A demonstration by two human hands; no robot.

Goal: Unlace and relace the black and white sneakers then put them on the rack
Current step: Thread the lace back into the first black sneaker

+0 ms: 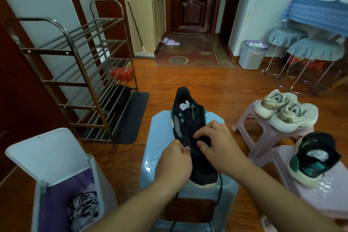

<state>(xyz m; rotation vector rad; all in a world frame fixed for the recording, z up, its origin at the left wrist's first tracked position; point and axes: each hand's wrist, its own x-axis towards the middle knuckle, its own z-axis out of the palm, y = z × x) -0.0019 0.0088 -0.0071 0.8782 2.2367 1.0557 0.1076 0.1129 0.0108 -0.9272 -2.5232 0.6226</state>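
A black sneaker (190, 118) with teal accents and a white sole lies on a light blue stool (160, 158), toe toward me. My left hand (174, 160) pinches the black lace at the sneaker's left eyelets. My right hand (216, 145) rests over the lower tongue, fingers curled on the lace. Black lace ends (219, 190) hang down past the stool's front. The matching black sneaker (312, 158) stands on a pink stool (308, 199) at the right. The metal shoe rack (79, 73) stands at the left.
A pair of cream sneakers (286, 111) sits on another pink stool (263, 128). An open bin (56, 181) is at the near left. A grey bin (252, 54) and covered round stools (314, 51) stand at the back right. A dark mat (131, 115) lies under the rack.
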